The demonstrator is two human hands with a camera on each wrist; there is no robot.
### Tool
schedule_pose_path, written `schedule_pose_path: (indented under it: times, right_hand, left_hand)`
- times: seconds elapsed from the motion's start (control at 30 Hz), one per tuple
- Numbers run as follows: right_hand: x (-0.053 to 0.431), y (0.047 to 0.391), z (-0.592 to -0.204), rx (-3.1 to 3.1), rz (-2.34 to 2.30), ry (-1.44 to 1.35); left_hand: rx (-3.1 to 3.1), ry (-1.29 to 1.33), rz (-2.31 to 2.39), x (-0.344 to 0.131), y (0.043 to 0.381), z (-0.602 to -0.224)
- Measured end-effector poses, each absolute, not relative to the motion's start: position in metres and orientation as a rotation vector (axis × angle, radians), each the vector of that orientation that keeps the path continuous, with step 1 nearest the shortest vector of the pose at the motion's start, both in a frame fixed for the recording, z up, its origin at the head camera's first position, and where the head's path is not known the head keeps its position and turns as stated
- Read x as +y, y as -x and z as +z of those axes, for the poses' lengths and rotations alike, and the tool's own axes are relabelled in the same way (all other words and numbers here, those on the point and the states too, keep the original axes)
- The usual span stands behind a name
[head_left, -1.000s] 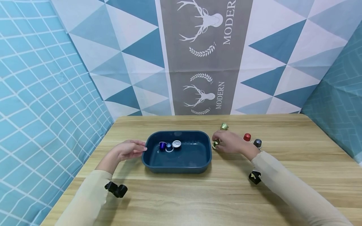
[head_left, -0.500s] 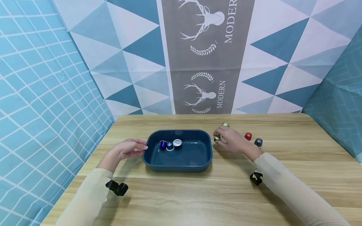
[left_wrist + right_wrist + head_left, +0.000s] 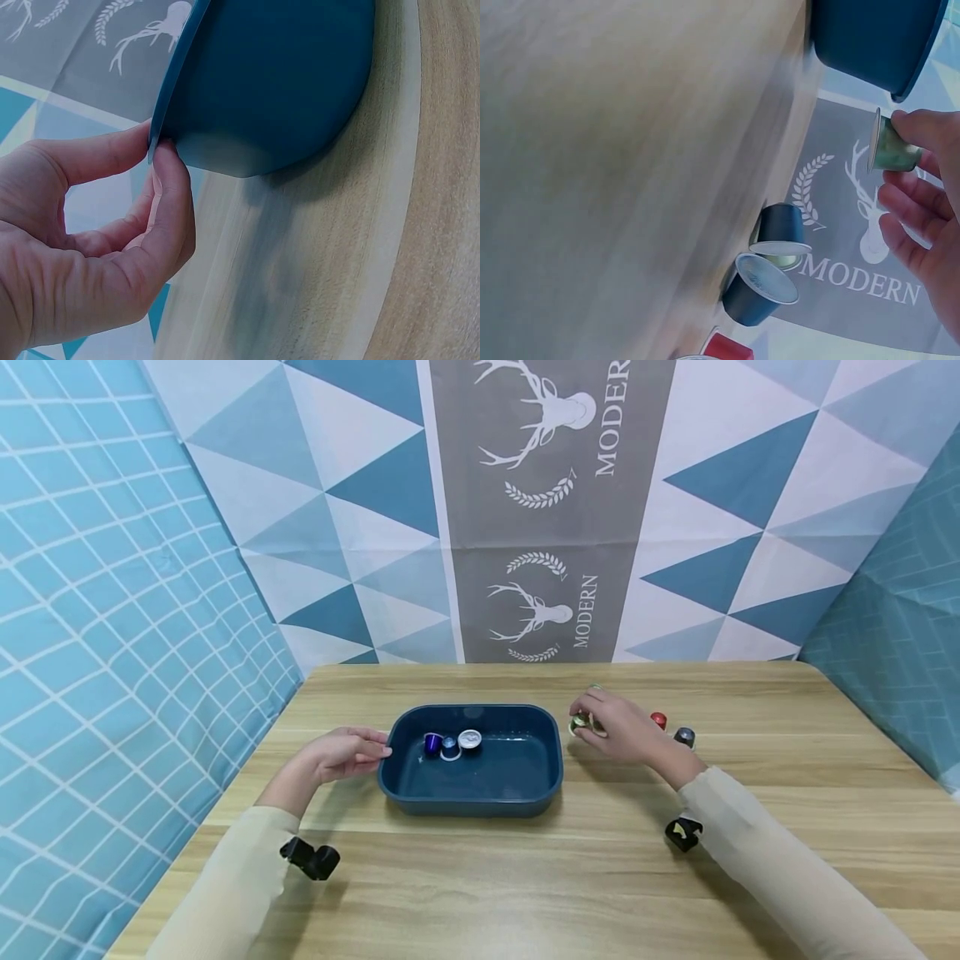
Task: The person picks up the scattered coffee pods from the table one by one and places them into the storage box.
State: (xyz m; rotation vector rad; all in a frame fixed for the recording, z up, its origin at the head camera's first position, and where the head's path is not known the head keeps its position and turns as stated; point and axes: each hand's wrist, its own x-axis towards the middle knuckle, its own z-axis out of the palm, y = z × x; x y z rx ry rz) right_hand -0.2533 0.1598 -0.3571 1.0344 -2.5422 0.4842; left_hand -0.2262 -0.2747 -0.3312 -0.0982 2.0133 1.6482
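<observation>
A deer-print backdrop adjoins teal, apparently herringbone-patterned cloth.

Dim wrist views; slightly blurred, perhaps

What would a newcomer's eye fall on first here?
Probably the dark blue tray on the wooden table, three capsules inside, its left rim pinched by the left hand. Then the green capsule in the right hand, just right of the tray. Behind them hangs the stag-print backdrop.
</observation>
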Motion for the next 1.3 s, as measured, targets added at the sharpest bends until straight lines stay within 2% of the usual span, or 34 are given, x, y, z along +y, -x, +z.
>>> schedule_pose_path:
  times: [0.87, 1.3]
  right_hand:
    - [0.14, 0.248, -0.324, -2.398, 0.374, -1.118]
    - [0.127, 0.251, -0.32, -2.41, 0.394, -1.17]
  left_hand:
    - [2.014, 0.101, 1.652, -0.275, 0.227, -0.333]
    - [2.014, 0.094, 1.655, -0.275, 0.227, -0.333]
